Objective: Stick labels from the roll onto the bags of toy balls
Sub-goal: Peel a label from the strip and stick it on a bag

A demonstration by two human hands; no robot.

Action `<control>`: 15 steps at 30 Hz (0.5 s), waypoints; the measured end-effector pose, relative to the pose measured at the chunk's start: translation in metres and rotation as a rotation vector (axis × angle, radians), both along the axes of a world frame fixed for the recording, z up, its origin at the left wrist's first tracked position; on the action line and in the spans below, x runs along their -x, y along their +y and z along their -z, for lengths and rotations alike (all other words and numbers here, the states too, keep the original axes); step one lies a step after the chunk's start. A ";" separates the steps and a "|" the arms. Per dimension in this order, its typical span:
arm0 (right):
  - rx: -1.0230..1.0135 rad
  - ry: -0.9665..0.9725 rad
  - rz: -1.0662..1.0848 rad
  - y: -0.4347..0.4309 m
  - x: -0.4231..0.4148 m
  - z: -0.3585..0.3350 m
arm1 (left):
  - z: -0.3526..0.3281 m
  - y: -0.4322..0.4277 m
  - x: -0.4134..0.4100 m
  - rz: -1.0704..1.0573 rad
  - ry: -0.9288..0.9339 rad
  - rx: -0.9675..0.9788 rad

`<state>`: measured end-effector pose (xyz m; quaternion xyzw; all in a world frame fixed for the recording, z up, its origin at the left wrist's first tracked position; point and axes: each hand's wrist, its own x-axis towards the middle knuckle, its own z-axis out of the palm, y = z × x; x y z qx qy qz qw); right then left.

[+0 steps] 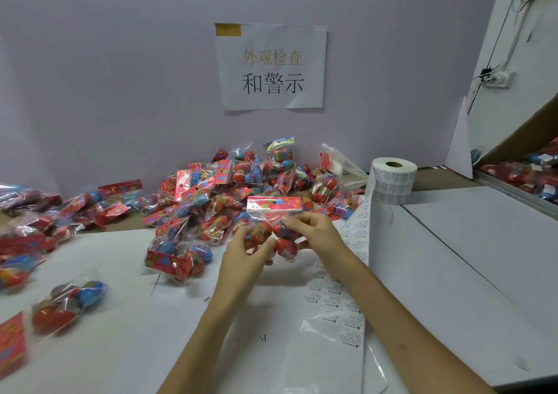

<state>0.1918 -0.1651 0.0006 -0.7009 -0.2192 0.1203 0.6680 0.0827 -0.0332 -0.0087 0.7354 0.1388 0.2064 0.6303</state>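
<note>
I hold one clear bag of toy balls (pixel 273 212) upright above the white table, its red card header on top. My left hand (pixel 246 250) grips the bag's lower left, fingers curled round a red ball. My right hand (pixel 308 232) pinches the bag's right side near the balls. The label roll (pixel 392 180) stands at the back right. Its backing strip (pixel 347 273) with printed labels trails down toward me under my right forearm. A big pile of bags (pixel 235 188) lies just behind my hands.
More bags (pixel 69 303) lie scattered along the left side of the table. A cardboard box (pixel 525 170) with bags sits at the far right. A paper sign (pixel 271 67) hangs on the wall. White sheets (pixel 453 257) cover the table.
</note>
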 end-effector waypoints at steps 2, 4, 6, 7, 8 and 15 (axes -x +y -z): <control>0.035 -0.058 0.035 -0.001 -0.002 0.002 | 0.003 0.000 -0.001 -0.047 0.003 -0.107; 0.077 -0.123 0.058 -0.002 -0.004 0.003 | 0.004 0.001 -0.001 -0.060 0.022 -0.121; 0.160 -0.250 0.104 -0.003 -0.004 0.004 | 0.005 0.002 -0.002 -0.068 0.026 -0.121; 0.218 -0.352 0.163 -0.004 -0.005 0.004 | 0.006 0.002 -0.002 -0.077 0.028 -0.124; 0.250 -0.449 0.237 -0.006 -0.007 0.004 | 0.006 0.002 -0.002 -0.092 0.034 -0.129; 0.246 -0.476 0.911 -0.037 -0.024 -0.006 | 0.004 0.008 0.002 -0.262 0.130 -0.301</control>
